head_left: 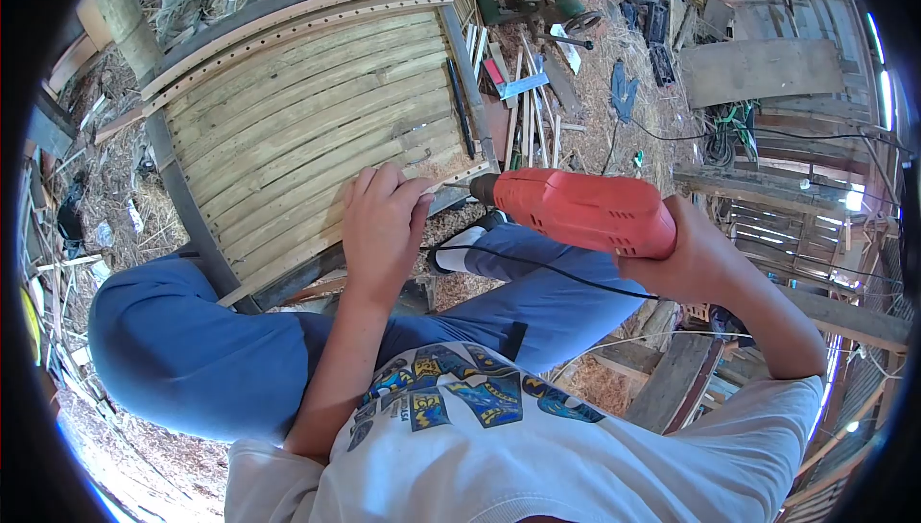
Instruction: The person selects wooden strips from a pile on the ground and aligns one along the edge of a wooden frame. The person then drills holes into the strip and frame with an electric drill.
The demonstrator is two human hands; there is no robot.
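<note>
A red power drill [585, 208] lies level in my right hand [676, 254], whose fingers are wrapped round its handle. Its black chuck and thin bit point left, at the near right corner of a slatted wooden frame [317, 110]. Just left of the bit, my left hand [382, 208] rests on the near edge of the frame, thumb and fingers pressed together by a pale wooden strip [463, 174]. What those fingers pinch is too small to make out. A strip with a row of holes [288, 28] runs along the far side of the frame.
A dark rod [460, 108] lies on the slats at the right. Beyond the frame are scrap wood sticks [537, 110], a blue square tool [523, 86] and a board [763, 72]. The drill's black cord [566, 273] crosses above my legs.
</note>
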